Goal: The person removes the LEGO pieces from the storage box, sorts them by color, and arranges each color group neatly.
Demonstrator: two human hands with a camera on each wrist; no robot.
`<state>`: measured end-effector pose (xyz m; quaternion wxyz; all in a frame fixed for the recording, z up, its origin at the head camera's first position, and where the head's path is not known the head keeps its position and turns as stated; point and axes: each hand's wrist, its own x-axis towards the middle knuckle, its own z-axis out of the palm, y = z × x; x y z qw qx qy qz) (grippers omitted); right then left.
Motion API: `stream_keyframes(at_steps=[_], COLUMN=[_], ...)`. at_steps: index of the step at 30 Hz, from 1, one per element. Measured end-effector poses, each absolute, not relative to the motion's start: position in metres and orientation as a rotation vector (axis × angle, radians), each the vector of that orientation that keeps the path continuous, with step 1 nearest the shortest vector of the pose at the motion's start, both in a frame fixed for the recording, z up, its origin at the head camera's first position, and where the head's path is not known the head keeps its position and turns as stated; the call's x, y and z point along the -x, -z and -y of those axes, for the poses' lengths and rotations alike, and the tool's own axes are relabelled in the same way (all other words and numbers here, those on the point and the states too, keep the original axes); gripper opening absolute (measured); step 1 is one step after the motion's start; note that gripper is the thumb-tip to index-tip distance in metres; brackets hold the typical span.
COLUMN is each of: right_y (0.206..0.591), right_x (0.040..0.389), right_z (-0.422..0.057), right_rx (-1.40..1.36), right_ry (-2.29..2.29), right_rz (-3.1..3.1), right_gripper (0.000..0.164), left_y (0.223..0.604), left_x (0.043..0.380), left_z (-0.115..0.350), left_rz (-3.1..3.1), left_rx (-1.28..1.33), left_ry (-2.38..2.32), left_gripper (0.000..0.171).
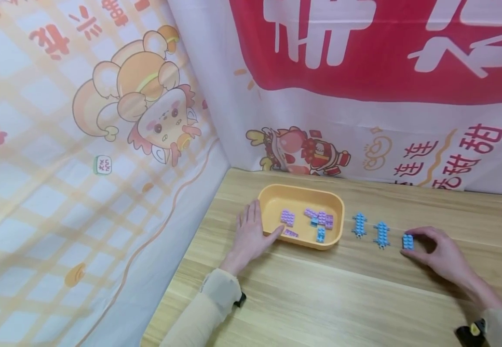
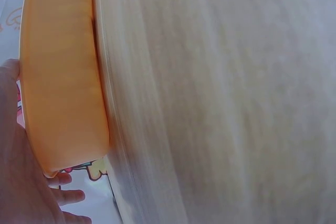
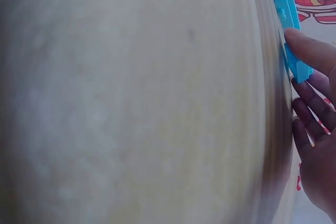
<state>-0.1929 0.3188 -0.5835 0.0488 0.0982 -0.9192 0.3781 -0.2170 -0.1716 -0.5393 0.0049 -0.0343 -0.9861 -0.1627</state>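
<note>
Near the table's right side, my right hand (image 1: pixel 443 253) pinches a blue building brick (image 1: pixel 408 242) between thumb and forefinger. The brick is close over the tabletop, its studs facing up; its lower part shows in the right wrist view beside the thumb (image 3: pixel 310 51). My left hand (image 1: pixel 251 236) rests at the left end of the yellow tray (image 1: pixel 301 190), fingers extended along its outside and thumb over the near rim. Inside the tray lie several purple bricks (image 1: pixel 287 218) and a blue brick (image 1: pixel 320 235), with another blue piece (image 1: pixel 314 221) among the purple ones.
Between the tray and my right hand, two blue pieces with side pegs, a left one (image 1: pixel 359 225) and a right one (image 1: pixel 381 234), lie on the wooden table (image 1: pixel 320 294). Printed cloth (image 1: pixel 216 72) hangs behind the table and along its left side.
</note>
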Motion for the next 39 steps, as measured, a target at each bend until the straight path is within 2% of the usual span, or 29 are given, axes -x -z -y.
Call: stream_keyframes(at_steps=[14, 20, 23, 32, 39], right_y=[0.576, 0.55, 0.534, 0.487, 0.475], right_x=[0.193, 0.203, 0.209, 0.224, 0.233], right_z=[-0.322, -0.323, -0.316, -0.261, -0.199], right_rx=[-0.356, -0.419, -0.434, -0.634, -0.745], right_ry=[-1.162, -1.139, -1.09, -0.988, -1.057], right_rz=[2.769, 2.611, 2.585, 2.633, 2.788], right_gripper=[0.047, 0.034, 0.032, 0.036, 0.033], left_y=[0.539, 0.538, 0.537, 0.534, 0.537], left_x=[0.215, 0.215, 0.215, 0.216, 0.214], left_z=[0.172, 0.172, 0.172, 0.169, 0.171], left_rz=[3.097, 3.088, 3.089, 3.072, 3.086], left_rx=[0.124, 0.124, 0.121, 0.124, 0.125], left_ry=[0.507, 0.524, 0.522, 0.563, 0.551], left_gripper=[0.118, 0.117, 0.117, 0.117, 0.118])
